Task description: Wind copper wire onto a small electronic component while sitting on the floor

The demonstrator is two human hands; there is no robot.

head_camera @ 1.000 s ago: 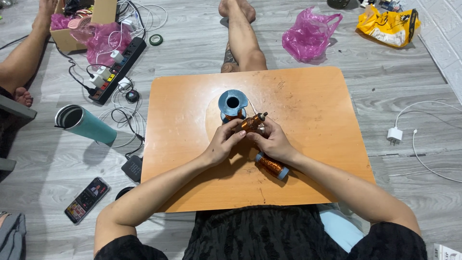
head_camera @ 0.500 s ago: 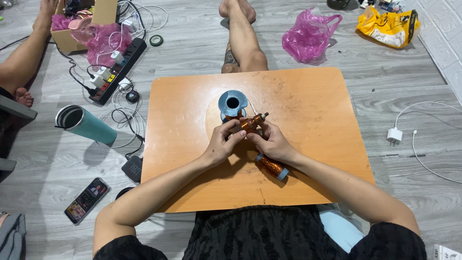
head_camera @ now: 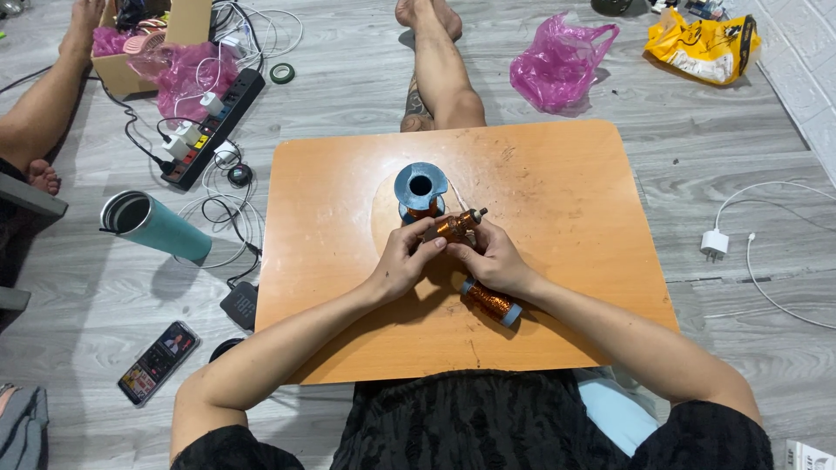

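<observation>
Copper-coloured wire is the working material. A small wound coil point(head_camera: 456, 226) sits above the middle of the orange table point(head_camera: 575, 226), pinched between both hands. Left hand point(head_camera: 402, 261): fingers closed together on the coil's near end, thumb and forefinger at the winding. Right hand point(head_camera: 495, 259): clamped on the coil from the other side, fingers curled round it. A short metal stub shows at the coil's far end.

Just behind the coil stands a blue spool point(head_camera: 421, 190), upright, hole facing up, copper wire on its lower part. A second wire bobbin point(head_camera: 492, 301) lies on its side on the table, under the right wrist. Whether a strand runs from spool to coil is too fine to tell.

Judgement on the winding in hand: it goes best with the coil held steady by one hand while the other guides the wire, turns laid side by side under even tension, spool kept upright and close so the wire feeds without kinks.

Surroundings: teal tumbler point(head_camera: 150, 224) and phone point(head_camera: 158, 362) on the floor to the left, power strip point(head_camera: 214, 129), pink bag point(head_camera: 557, 63), another person's leg point(head_camera: 440, 65) beyond the table.
</observation>
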